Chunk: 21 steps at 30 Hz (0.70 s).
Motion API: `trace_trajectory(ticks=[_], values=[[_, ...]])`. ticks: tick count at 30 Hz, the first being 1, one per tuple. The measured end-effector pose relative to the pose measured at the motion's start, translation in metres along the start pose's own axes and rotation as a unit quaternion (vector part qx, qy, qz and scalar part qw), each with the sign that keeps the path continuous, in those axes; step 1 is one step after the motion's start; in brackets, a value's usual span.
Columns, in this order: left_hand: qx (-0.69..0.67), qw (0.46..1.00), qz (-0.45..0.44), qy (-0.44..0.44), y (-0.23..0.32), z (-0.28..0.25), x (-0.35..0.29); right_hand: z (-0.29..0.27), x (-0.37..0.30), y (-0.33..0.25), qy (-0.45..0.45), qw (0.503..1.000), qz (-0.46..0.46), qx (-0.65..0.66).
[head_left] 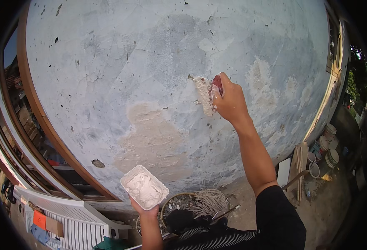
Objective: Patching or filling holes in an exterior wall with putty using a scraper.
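My right hand [229, 100] is closed round the red handle of a putty knife [204, 96], its wide blade coated with pale putty and held against the wall [158, 66]. Below and to the left, my left hand [146, 211] supports a white rectangular tub [145, 187] from underneath, with thick cream putty inside; most of its fingers are hidden by the tub. The wall is pale blue, cracked and chipped. A large beige putty patch [150, 141] covers part of it above the tub, and rougher pale patches [260, 81] lie right of my right hand.
A brown-framed window [46, 112] borders the wall at left, above a white slatted bench [83, 223] holding an orange item and a box. Near my feet are a round container of rubble [177, 204] and a stringy bundle [210, 201]. Buckets [332, 158] and boards [302, 166] stand at right.
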<state>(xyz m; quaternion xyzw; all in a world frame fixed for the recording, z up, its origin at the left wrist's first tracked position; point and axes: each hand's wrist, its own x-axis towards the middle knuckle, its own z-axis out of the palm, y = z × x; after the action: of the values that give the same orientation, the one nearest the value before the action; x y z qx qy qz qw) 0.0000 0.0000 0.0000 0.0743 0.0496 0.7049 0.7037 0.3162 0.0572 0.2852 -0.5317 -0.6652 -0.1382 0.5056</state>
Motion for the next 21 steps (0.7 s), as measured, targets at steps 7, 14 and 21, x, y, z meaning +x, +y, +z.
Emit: trace_trajectory(ticks=[7, 14, 21], values=[[-0.006, 1.0, 0.005, 0.009, -0.009, 0.007, -0.004, -0.006, 0.005, 0.007, 0.023, 1.0, 0.005, 0.003], [-0.012, 1.0, -0.003, 0.003, -0.009, 0.009, -0.003, -0.002, 0.005, 0.004, 0.035, 0.999, -0.006, 0.035], [-0.011, 1.0, -0.015, -0.003, -0.012, 0.011, -0.006, 0.003, 0.007, -0.001, 0.05, 0.996, -0.004, 0.076]])
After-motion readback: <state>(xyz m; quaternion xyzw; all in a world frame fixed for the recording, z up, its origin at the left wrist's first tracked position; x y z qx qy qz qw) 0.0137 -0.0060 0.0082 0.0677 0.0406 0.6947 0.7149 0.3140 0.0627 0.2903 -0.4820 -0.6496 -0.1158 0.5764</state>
